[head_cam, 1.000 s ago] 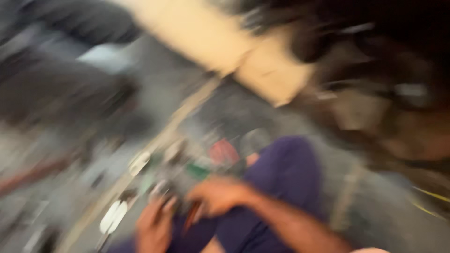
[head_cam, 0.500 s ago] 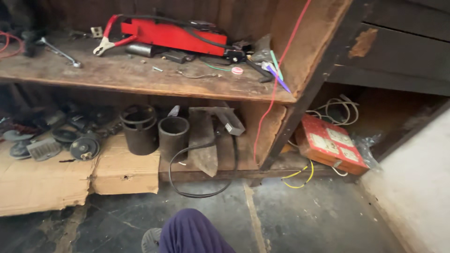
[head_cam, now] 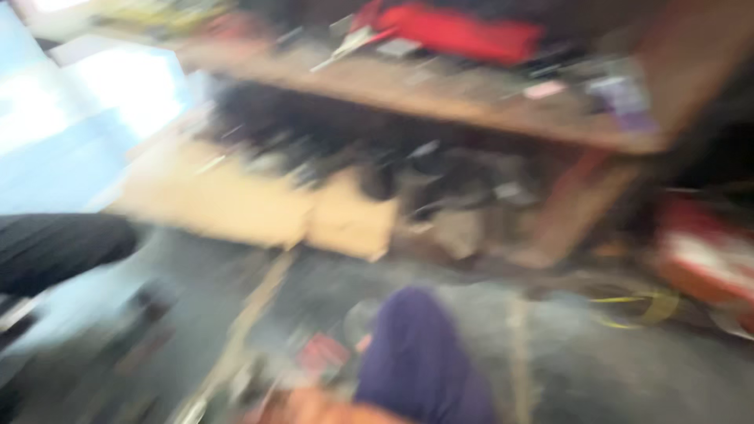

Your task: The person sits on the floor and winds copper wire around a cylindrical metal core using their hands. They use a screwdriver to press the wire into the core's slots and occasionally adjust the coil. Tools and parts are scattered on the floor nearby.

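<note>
The whole view is smeared by motion. My knee in purple cloth (head_cam: 416,361) fills the bottom middle. A skin-coloured blur (head_cam: 314,410) lies at the bottom edge just left of it; it is a hand or forearm of mine, and I cannot tell which, or whether it holds anything. Small items, one of them red (head_cam: 322,353), lie on the grey floor beside the knee.
A wooden shelf (head_cam: 471,110) carries a red tool (head_cam: 463,35) and small bits. Dark metal parts (head_cam: 440,180) and flat cardboard (head_cam: 236,204) sit beneath it. A red box (head_cam: 707,251) and yellow cable (head_cam: 636,306) lie right. A black-clad limb (head_cam: 55,251) enters from the left.
The camera has swung from facing the shelf back down and leftward. The shelf now sits higher and tilted, and the small floor items beside my knee are back in view.
</note>
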